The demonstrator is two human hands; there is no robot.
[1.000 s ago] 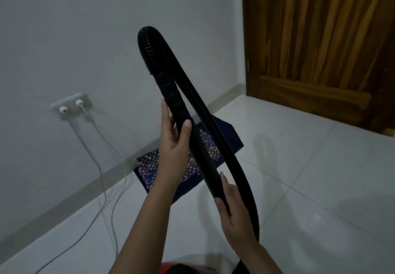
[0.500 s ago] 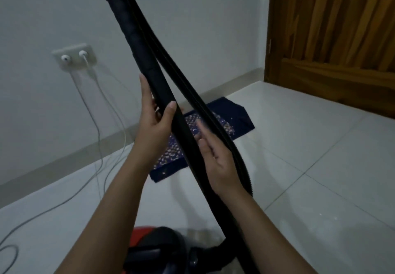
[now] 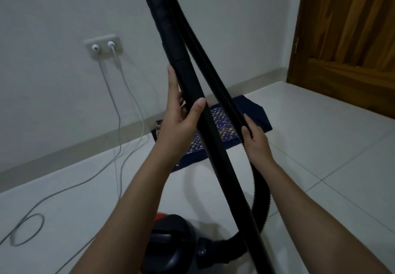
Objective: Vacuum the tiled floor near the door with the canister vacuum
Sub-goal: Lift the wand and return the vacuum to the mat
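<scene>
Red-black canister vacuum [image 3: 171, 241] on tiled floor [image 3: 320, 149], bottom edge, between forearms. Rigid wand [image 3: 215, 152] on steep diagonal: lower end bottom right, upper end past top edge, leaning left. Left hand [image 3: 181, 115] wraps wand, thumb across front. Right hand [image 3: 254, 140] grasps corrugated hose [image 3: 211, 77] alongside wand. Beyond: blue mat [image 3: 255, 111], cables [image 3: 119, 124], wall socket [image 3: 103, 46], wooden door [image 3: 352, 38].

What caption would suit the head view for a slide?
Left hand grips the black wand, right hand holds the ribbed hose, above the red canister vacuum on the tiled floor.
</scene>
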